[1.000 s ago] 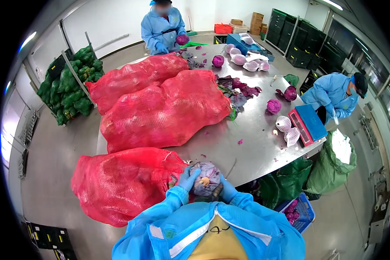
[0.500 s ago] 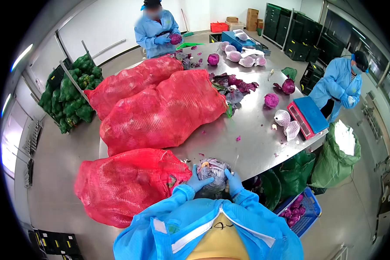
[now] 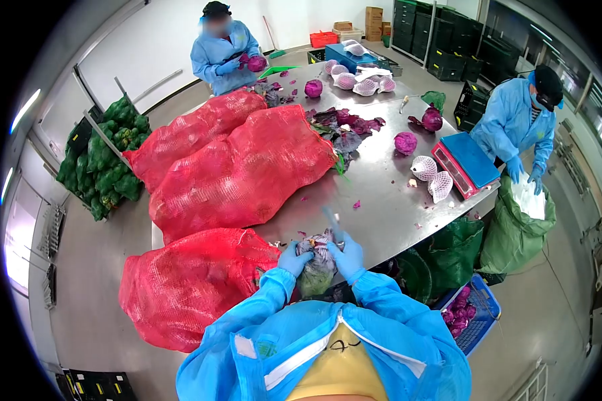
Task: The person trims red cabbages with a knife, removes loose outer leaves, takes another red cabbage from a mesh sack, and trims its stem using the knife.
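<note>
A red cabbage [image 3: 318,271] with dull purple-green outer leaves is at the table's near edge, in front of my body. My left hand [image 3: 294,259], in a blue glove, grips its left side. On the other side, my gloved right hand [image 3: 348,258] is closed, its thumb against the cabbage. A narrow blue-grey knife-like tool [image 3: 330,219] juts up from that hand, smeared by motion, so its exact kind is unclear. Left of my hands lies a red mesh sack [image 3: 187,284], its mouth towards the cabbage.
Two full red mesh sacks [image 3: 241,174] lie across the metal table [image 3: 381,200]. Loose leaves [image 3: 348,127], netted cabbages and a scale [image 3: 468,160] are beyond. A blue crate [image 3: 478,327] stands below right. One co-worker [image 3: 224,50] holds a cabbage; another [image 3: 518,120] reaches into a green sack [image 3: 515,237].
The cabbage has turned and shifted slightly left between my hands. The blurred tool now shows above my right hand. The right co-worker has bent down to the green sack. My view has shifted slightly.
</note>
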A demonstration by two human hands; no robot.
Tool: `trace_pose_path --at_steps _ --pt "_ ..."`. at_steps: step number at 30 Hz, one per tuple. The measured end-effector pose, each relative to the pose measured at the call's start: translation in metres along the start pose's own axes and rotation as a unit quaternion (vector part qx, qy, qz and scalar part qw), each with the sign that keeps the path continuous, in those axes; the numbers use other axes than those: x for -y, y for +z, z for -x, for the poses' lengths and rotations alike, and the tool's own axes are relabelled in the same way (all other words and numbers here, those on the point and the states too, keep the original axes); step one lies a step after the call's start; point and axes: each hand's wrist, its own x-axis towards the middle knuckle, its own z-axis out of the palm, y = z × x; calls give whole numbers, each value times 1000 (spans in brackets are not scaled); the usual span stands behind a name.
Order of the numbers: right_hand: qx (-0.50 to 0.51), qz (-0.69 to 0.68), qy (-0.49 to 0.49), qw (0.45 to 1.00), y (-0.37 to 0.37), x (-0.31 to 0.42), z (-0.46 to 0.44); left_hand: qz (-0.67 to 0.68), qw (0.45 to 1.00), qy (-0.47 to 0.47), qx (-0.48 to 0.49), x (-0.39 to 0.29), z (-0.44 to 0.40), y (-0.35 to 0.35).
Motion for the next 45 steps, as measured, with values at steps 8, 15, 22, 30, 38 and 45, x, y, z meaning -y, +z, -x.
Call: trace_pose_path --at_steps 8,15,22,30,38,45 --pt "122 94 -124 980 17 28 -8 419 904 -87 11 29 -24 20" --pt "138 -15 -110 984 33 -4 -13 475 878 52 -2 -22 -42 -10" --pt "191 -290 138 927 22 -14 -24 231 951 57 -199 -18 -67 21" --pt "137 -327 5 935 32 -29 -9 429 903 -29 -8 -23 -76 32" --pt "41 -153 86 984 1 -104 -25 26 984 156 -81 24 -11 -16" --pt "77 -271 243 928 -60 -72 -3 -53 991 113 49 1 -3 32"
